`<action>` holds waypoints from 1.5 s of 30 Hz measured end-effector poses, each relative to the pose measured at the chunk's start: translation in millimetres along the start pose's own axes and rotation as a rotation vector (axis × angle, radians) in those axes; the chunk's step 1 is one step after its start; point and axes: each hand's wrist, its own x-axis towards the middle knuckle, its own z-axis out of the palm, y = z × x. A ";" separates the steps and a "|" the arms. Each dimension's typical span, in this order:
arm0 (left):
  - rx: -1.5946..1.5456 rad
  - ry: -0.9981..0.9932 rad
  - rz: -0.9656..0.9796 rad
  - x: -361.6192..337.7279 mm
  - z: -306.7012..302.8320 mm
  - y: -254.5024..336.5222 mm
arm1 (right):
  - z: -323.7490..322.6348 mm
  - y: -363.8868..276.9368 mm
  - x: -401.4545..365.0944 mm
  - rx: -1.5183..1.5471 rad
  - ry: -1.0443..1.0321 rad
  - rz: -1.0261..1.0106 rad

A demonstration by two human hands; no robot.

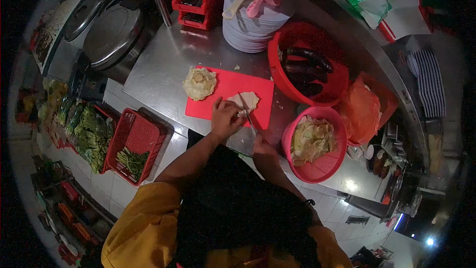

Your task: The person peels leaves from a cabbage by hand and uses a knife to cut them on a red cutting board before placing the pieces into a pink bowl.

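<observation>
My right hand (266, 152) is closed round the handle of a knife (251, 123), whose blade points away from me over the red cutting board (263, 88). Under the blade lies a pale cabbage leaf (248, 100). Bent fingers of my left hand (226, 119) grip the near-left edge of that leaf, close beside the blade. A pale, ruffled cabbage head (200, 83) sits at the board's left corner, apart from both hands. Cut cabbage leaves (312, 140) fill part of a pink colander (333, 167) to the right of my right hand.
Behind the colander stands a red basin (342, 77) with dark eggplants (310, 64). Farther back are stacked plates (245, 39) with two ladles on top and red bins (198, 0). A red basket (130, 139) with greens is below left. An orange plastic bag (364, 111) lies at right.
</observation>
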 end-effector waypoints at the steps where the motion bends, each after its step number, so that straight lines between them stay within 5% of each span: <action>1: 0.015 -0.021 0.012 -0.1 -0.5 0.0 | 4.6 -0.6 1.2 -0.027 -0.038 0.046; 8: 0.028 -0.001 0.039 2.4 0.7 -2.9 | 21.9 -15.8 35.4 0.296 -0.205 0.439; 12: 0.001 0.032 0.043 0.0 4.2 -5.3 | 44.1 -13.1 58.3 0.456 -0.313 0.466; 21: 0.047 -0.127 0.177 -9.1 -31.1 -19.3 | 37.1 7.8 87.2 0.677 -0.127 0.297; 24: 0.144 -0.194 0.141 -15.4 -68.2 -3.9 | 38.9 8.9 69.1 0.770 0.172 0.171; 27: 0.095 -0.214 0.139 -20.9 -82.6 -10.5 | 18.1 2.0 37.7 0.820 -0.002 0.322; 30: -0.013 -0.182 0.108 -20.8 -87.1 -1.6 | 15.7 -0.8 12.3 0.932 0.023 0.356; 32: -0.071 -0.145 0.089 -17.1 -81.2 5.9 | 11.7 -4.7 -8.0 0.923 0.227 0.386; 45: -0.263 -0.145 0.105 36.8 -18.6 12.4 | 8.2 -4.4 -50.1 0.848 0.172 0.493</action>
